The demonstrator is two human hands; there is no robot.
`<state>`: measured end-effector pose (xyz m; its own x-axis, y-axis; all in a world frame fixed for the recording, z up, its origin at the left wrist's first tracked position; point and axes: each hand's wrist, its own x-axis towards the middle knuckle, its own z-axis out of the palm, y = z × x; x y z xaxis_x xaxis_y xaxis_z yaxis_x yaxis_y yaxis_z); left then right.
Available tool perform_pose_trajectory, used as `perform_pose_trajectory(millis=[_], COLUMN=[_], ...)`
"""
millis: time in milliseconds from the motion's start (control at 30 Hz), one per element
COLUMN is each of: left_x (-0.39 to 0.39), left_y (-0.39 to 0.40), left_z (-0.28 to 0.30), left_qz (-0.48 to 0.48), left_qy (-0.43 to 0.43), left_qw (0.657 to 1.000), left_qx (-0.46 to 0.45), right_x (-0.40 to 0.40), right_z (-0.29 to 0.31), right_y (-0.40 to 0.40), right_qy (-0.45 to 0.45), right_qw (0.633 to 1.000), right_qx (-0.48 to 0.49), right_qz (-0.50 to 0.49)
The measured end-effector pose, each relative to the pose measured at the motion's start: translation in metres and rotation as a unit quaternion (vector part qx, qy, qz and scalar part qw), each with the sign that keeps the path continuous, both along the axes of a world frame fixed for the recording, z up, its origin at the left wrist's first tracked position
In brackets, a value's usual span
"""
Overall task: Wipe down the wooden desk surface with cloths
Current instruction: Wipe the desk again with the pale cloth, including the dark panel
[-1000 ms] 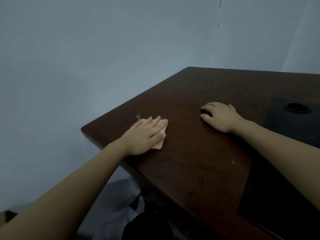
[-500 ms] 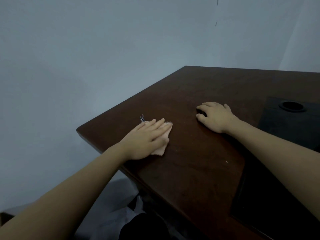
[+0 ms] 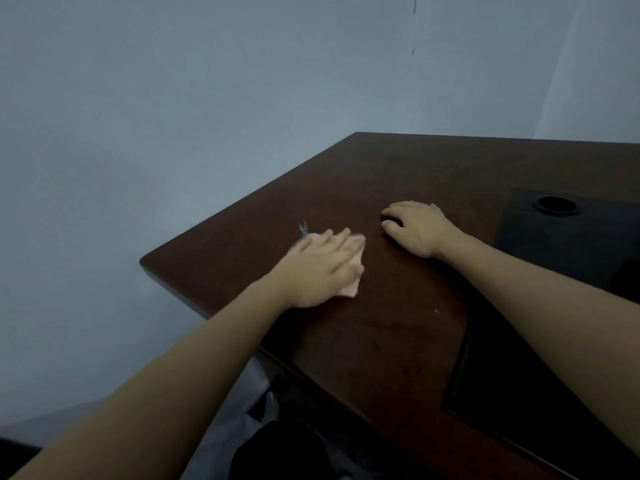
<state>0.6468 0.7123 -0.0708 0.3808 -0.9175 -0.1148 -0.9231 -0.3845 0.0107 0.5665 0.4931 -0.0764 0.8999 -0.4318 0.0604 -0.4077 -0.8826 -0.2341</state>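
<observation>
L hand (image 3: 320, 268), fingers flat, presses pink cloth (image 3: 353, 268) on table (image 3: 398, 341); cloth's long axis runs near-far, slid slightly right. R hand (image 3: 417, 228) curled, whether it holds anything unclear.

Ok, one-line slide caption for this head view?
Left hand presses a pink cloth flat on the dark wooden desk; right hand rests beside it.
</observation>
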Motion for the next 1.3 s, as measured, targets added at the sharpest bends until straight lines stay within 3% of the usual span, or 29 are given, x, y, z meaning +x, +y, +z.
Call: perform_pose_trajectory(millis=[100,233,633,967,1300], left_x=[-0.029,-0.029,0.023,-0.059,-0.033], left_y=[0.034,0.054,-0.031,0.063,0.022], left_z=[-0.002,-0.004,-0.004,-0.004,-0.002], left_qz=[-0.073,-0.091,0.068,-0.075,-0.030], left_qy=[0.006,0.039,0.031,0.013,0.035], left_qw=[0.997,0.995,0.997,0.997,0.999], left_qx=[-0.009,-0.003,-0.009,-0.018,0.003], right_x=[0.000,0.001,0.002,-0.018,-0.068], right_z=[0.000,-0.002,-0.003,0.003,0.003], right_y=[0.001,-0.002,-0.006,0.006,-0.027], right_qy=[0.003,0.003,-0.017,-0.148,0.032], right_qw=[1.000,1.000,1.000,0.986,0.996], right_qx=[-0.005,-0.007,0.004,-0.071,-0.086], right_qz=[0.002,0.007,0.005,-0.001,-0.007])
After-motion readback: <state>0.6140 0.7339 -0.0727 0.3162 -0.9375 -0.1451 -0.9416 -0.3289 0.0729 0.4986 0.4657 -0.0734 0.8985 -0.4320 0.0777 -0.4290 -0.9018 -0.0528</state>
